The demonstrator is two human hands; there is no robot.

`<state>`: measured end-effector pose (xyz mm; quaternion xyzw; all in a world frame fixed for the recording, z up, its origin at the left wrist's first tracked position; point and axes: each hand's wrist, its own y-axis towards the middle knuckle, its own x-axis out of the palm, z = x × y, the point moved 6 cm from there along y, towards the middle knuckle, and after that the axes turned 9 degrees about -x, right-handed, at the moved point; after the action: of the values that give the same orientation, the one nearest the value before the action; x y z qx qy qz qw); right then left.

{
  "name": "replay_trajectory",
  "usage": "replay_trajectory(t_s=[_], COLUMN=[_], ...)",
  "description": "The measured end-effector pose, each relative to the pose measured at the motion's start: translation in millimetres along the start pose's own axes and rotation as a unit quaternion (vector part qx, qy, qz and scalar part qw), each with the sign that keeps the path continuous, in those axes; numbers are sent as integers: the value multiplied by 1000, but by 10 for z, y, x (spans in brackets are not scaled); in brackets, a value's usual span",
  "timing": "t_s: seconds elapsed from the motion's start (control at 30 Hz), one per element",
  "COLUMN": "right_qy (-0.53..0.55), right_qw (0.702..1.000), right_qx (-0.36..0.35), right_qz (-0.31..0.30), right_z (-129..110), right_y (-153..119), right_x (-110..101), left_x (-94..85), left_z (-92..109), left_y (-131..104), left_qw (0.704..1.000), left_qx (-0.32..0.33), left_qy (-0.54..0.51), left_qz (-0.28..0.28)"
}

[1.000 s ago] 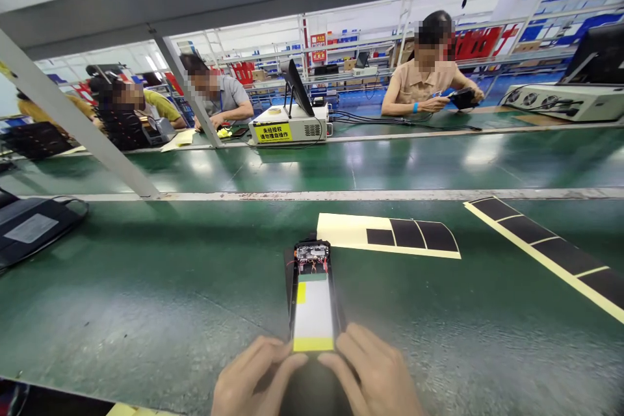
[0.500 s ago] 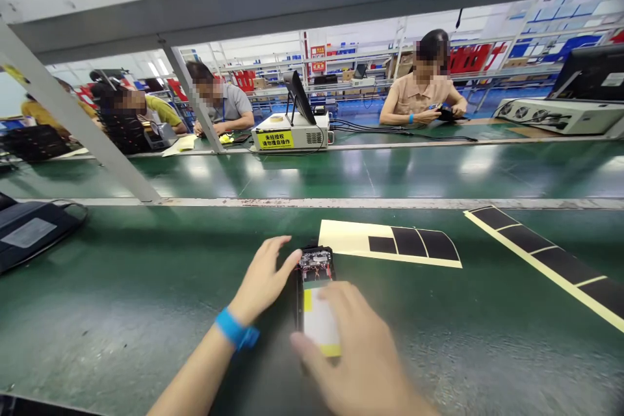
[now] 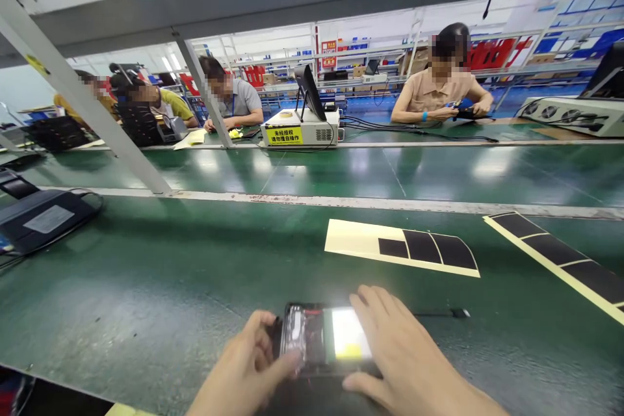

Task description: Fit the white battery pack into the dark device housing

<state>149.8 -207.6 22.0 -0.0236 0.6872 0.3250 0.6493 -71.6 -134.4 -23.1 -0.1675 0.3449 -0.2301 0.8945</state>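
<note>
A small open black device (image 3: 324, 338) lies sideways on the green work surface (image 3: 160, 299) near the front edge. Its circuit board with red wires faces left and a white cell with a yellow strip lies toward the right. My left hand (image 3: 246, 370) grips the device's left end with thumb and fingers. My right hand (image 3: 404, 357) rests flat over its right end, fingers spread across the cell. A thin black cable with a small plug (image 3: 451, 313) trails off to the right of the device.
Two pale backing sheets with black pads lie beyond, one centre (image 3: 400, 247), one at right (image 3: 560, 257). A dark flat unit (image 3: 43, 221) sits at left. A slanted metal post (image 3: 92, 104) rises at left. Past a white-edged conveyor (image 3: 341, 172), several people work beside a tester box (image 3: 302, 130).
The device has turned from pointing away from me to lying sideways and has come nearer the front edge. My left hand shifted from its far end to its left end.
</note>
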Motion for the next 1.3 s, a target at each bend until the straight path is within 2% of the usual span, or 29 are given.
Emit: replay_trajectory(t_s=[0.03,0.07,0.13,0.17,0.2,0.23,0.27,0.3,0.37,0.47,0.63,0.73,0.93,1.0,1.17,1.3], right_qy=[-26,-54,-103,-119,-128,-129,-125,-119,-103,-56,44,87,94,102,193,259], right_qw=[999,997,991,988,987,987,987,987,988,993,996,994,993,992,977,961], right_qx=[-23,-47,-84,-94,-99,-100,-100,-100,-97,-89,-69,-55,-70,-67,0,44], right_qz=[3,5,4,3,-3,-13,-26,-38,-54,-45,-39,-47,-12,-21,-88,-81], right_z=[-23,-53,-104,-118,-120,-116,-107,-94,-65,-12,82,128,157,168,237,277], right_y=[-5,-2,21,37,55,75,93,110,137,170,198,197,242,257,182,91], right_x=[15,27,30,20,10,2,2,5,18,19,-2,-13,-232,-271,-110,-7], left_x=[23,-14,-118,-140,-125,-72,-1,35,63,55,75,132,207,214,232,235], left_z=[-66,-83,39,160,293,428,539,626,743,770,641,638,689,683,610,570], left_y=[-110,-201,-321,-339,-317,-265,-197,-131,-26,33,32,18,-26,-28,-10,-10], left_qw=[1000,996,975,966,966,973,981,983,984,982,981,977,971,972,982,988], left_qx=[-8,-3,48,88,124,153,160,150,133,137,138,148,145,141,131,125], left_qy=[11,40,97,110,110,98,93,100,113,110,110,129,171,170,117,69], left_qz=[20,79,195,218,200,140,64,21,-27,-64,-79,-77,-82,-82,-76,-61])
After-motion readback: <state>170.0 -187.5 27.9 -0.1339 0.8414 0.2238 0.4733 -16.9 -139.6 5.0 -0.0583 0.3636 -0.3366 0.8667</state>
